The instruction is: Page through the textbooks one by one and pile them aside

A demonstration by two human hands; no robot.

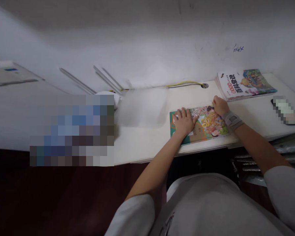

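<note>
A picture book (208,123) with a colourful illustrated cover and a green left edge lies flat near the front edge of the white desk. My left hand (184,123) rests palm down on its left part, fingers spread. At the book's upper right corner is my right hand (220,105), curled closed, with a grey band on the wrist. What its fingers hold, if anything, is hidden. Left of the book lies a pale, see-through sheet (142,106), blurred in the picture.
A stack of illustrated books (245,83) stands at the back right of the white desk (135,144). A phone (286,111) lies at the right end. Yellow and black cables run along the wall into a round hole (205,86). A pixelated area hides the desk's left end.
</note>
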